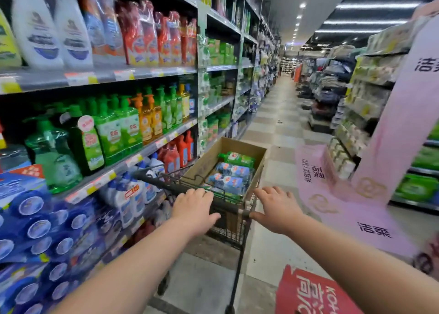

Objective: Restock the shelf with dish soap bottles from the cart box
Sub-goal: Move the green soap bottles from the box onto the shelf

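A dark wire cart (234, 236) stands in the aisle in front of me. It carries an open cardboard box (204, 162) holding several dish soap packs (231, 171) in green and blue. My left hand (197, 206) is curled over the cart's black handle bar (161, 183). My right hand (276, 210) rests on the handle's right end with fingers spread, thumb under the bar. On the left, the middle shelf (142, 150) holds green and orange pump bottles of dish soap (129, 125).
Shelving on the left runs down the aisle; blue packs (35, 223) and white-blue bottles (133, 194) fill the lower shelves. A pink display stand (399, 128) juts in at right. A red floor sticker (311, 292) lies near my feet. The tiled aisle continues ahead.
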`<state>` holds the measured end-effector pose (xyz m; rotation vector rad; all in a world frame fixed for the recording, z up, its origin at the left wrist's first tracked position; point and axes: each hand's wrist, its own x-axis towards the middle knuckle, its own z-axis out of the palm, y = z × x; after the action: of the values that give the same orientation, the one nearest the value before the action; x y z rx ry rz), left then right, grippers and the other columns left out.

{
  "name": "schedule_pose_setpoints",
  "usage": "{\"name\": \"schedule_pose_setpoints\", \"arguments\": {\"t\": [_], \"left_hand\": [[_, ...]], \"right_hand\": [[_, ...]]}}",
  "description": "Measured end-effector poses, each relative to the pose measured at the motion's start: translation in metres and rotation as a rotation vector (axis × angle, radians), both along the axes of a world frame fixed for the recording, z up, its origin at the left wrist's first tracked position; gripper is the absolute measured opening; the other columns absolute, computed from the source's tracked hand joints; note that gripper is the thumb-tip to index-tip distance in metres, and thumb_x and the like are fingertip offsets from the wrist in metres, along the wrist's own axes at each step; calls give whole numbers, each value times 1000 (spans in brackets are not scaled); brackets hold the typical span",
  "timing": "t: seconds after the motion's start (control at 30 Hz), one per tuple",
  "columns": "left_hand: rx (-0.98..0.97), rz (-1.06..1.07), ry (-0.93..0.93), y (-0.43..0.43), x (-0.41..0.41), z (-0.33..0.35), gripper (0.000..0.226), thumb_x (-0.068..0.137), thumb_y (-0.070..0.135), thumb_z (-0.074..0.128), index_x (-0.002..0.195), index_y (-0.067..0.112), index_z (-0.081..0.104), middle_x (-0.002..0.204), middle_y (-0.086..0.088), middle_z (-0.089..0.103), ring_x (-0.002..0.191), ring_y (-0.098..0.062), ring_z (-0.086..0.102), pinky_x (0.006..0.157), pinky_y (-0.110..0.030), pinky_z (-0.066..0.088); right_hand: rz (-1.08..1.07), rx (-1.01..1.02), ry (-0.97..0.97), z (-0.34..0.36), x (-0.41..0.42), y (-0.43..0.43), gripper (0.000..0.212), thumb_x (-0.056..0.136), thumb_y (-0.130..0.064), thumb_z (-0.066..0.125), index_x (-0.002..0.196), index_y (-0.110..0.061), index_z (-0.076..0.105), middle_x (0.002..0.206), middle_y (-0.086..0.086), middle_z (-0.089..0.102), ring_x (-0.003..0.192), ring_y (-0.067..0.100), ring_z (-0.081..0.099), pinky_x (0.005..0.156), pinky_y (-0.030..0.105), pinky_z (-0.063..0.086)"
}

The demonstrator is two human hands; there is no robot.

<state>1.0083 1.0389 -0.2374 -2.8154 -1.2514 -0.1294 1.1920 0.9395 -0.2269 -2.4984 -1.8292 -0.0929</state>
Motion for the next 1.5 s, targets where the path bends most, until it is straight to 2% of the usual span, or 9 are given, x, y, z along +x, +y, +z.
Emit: {"name": "schedule_pose_setpoints", "arguments": {"t": [0.23,0.47,0.7,0.87,1.07,1.17,1.5], "left_hand": [[-14,-104,33,17,111,-16,56,85,59,45,125,20,46,128,-5,51,120,-28,46,93,-42,40],[-68,-141,63,57,202,-45,53,85,59,46,119,19,48,122,-5,53,116,-27,49,92,-41,41],[-119,-145,48,133,295,-59,53,85,59,47,120,19,47,124,-5,52,117,-28,49,91,-41,41],[-160,-123,41,187,339,-69,52,86,58,46,120,18,48,124,-6,52,118,-27,48,95,-42,39],[-216,-39,29,232,364,-87,54,85,56,48,124,18,47,128,-4,51,120,-26,46,98,-42,38],[-236,54,52,255,366,-100,56,86,56,47,128,19,45,129,-4,50,122,-26,45,98,-42,38],[-279,398,110,315,411,-116,52,86,55,45,125,21,47,128,-3,50,120,-25,46,96,-42,42]], "right_hand": [[-80,-30,21,-12,94,-6,63,86,-54,48,139,-25,31,144,3,40,134,27,33,108,50,29],[-142,-50,25,-29,172,26,65,85,-55,49,141,-26,30,145,2,40,134,27,33,106,49,27],[-173,-97,20,-32,265,95,60,86,-52,50,138,-26,36,144,1,41,133,27,33,107,48,28],[-154,-115,13,-39,311,149,61,86,-53,49,139,-27,33,143,-1,42,133,25,33,107,47,28],[-52,-186,7,-53,355,219,63,87,-55,46,141,-27,30,145,-1,40,134,25,33,106,46,30],[51,-213,6,-62,373,264,66,87,-56,45,143,-26,28,147,1,38,135,25,32,108,47,30],[380,-267,-8,-73,447,388,69,88,-51,46,146,-24,22,150,4,33,140,29,24,110,50,25]]}}
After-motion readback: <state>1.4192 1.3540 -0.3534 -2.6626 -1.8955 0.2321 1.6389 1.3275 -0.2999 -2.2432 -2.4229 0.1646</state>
